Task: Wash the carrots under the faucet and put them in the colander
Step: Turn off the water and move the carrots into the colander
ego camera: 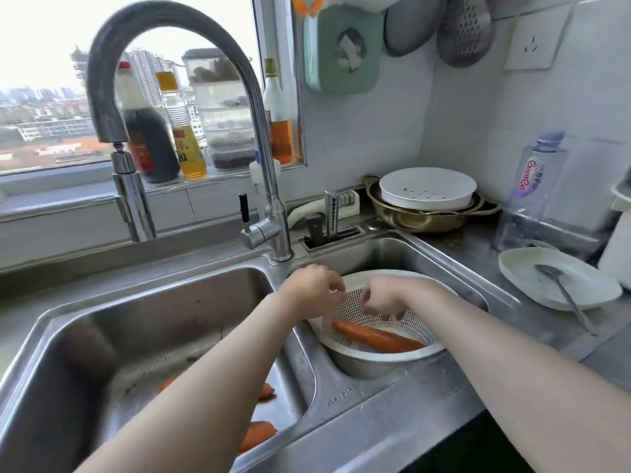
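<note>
A white plastic colander [403, 357] sits in the small right basin of the steel sink. One orange carrot [375, 337] lies inside it. Both hands hover just above the colander's far side with nothing in them: my left hand [314, 290] over its left rim, my right hand [386, 298] over its middle, fingers loosely curled and hanging down. More carrots lie in the large left basin [85, 336], partly hidden by my left forearm: one [267, 390] near the divider and another [258, 435] closer to me. The faucet head [131, 186] hangs over the left basin; no water is visible.
Oil and sauce bottles [150, 131] stand on the windowsill behind the faucet. A stack of bowls [426, 199] sits at the back right. On the right counter are a white plate with a spoon [556, 281] and a clear bottle [532, 196]. A knife holder [327, 227] stands behind the small basin.
</note>
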### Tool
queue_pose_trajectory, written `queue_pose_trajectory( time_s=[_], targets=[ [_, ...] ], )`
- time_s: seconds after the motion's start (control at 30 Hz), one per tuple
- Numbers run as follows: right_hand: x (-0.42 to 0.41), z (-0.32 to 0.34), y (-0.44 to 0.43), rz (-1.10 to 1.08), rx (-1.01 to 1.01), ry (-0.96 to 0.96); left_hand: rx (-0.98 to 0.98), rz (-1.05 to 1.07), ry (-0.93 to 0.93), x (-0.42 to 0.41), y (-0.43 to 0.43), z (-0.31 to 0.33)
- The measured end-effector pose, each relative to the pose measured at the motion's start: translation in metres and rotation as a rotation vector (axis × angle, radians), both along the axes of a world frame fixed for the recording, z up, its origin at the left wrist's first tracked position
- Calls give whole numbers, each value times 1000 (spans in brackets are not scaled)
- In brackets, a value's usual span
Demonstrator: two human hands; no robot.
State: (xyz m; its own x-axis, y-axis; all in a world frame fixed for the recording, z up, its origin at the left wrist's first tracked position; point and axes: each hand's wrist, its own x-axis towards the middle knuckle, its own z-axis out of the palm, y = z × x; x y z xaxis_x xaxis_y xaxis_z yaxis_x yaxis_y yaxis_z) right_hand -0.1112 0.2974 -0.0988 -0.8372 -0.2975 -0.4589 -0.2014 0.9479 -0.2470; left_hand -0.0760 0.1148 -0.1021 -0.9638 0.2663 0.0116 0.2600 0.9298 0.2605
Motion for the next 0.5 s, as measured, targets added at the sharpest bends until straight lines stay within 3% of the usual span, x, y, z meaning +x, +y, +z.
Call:
queue_pose_trajectory(
  time_s=[0.13,0.23,0.33,0.5],
  targets=[
    [8,22,-44,44,-169,113,162,56,209,13,-35,3],
    [24,30,-91,79,-277,221,182,162,221,31,-70,4],
    [48,29,-140,186,-301,193,80,273,-46,51,-115,-10],
    [68,-16,-211,331,-87,-44,-60,385,-454,91,-183,-54]
  ],
)
